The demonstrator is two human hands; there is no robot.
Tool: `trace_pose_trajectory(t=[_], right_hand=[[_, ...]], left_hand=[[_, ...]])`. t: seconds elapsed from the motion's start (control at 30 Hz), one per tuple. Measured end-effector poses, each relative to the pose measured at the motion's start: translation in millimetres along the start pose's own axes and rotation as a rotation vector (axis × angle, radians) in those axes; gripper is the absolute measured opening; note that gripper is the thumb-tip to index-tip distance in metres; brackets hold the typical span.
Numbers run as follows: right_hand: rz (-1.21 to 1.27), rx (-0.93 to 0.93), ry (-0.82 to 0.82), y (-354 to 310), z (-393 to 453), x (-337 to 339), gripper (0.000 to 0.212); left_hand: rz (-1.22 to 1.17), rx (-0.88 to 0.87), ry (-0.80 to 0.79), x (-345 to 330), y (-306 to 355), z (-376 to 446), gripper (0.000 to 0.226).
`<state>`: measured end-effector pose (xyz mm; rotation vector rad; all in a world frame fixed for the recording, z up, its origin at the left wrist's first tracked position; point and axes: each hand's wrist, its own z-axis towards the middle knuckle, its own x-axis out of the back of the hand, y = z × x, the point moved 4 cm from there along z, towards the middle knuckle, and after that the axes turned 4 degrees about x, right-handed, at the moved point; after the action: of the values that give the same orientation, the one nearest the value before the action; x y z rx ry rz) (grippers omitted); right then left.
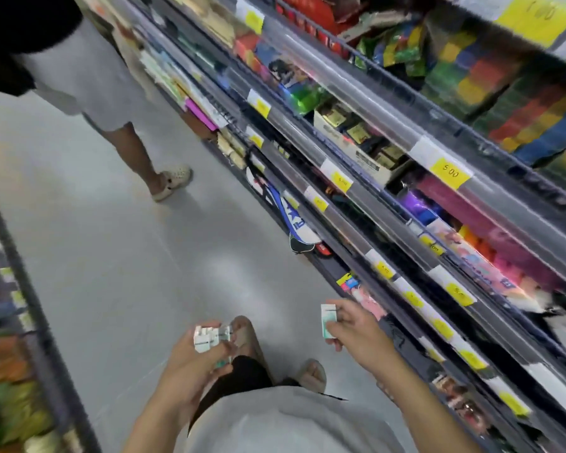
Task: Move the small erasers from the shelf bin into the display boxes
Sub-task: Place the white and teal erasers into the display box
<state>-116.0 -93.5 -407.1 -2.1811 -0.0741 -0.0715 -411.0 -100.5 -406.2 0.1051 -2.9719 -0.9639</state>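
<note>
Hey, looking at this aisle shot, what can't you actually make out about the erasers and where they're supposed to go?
- Eraser count in the left hand: the cluster of erasers is blurred and partly covered by fingers.
- Print on the eraser pinched by the right hand: too small and blurred.
- Shelf bin and display boxes: cannot be picked out on the motion-blurred shelves.
</note>
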Motion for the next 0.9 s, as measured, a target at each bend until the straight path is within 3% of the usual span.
trace_pose_trajectory(t=[0.2, 0.3, 0.47, 0.9], right_hand=[[-0.131, 0.096, -0.098, -71.9, 50.2, -68.6, 0.033], [-0.138, 0.087, -0.108, -98.2, 70.1, -107.3, 0.032], [-0.145, 0.043, -0.080, -124.7, 96.0, -155.4, 0.031], [-0.068, -0.004, -0.006, -186.1, 215.7, -193.7, 0.031]], left_hand=[[-0.090, -0.034, 0.065, 68.1, 22.7, 26.2, 0.042], [-0.098, -0.051, 0.066, 104.0, 49.3, 45.3, 0.050], [-0.124, -0.070, 0.056, 156.7, 103.3, 80.2, 0.047], [-0.123, -0.133, 0.018, 199.1, 267.4, 177.6, 0.042]])
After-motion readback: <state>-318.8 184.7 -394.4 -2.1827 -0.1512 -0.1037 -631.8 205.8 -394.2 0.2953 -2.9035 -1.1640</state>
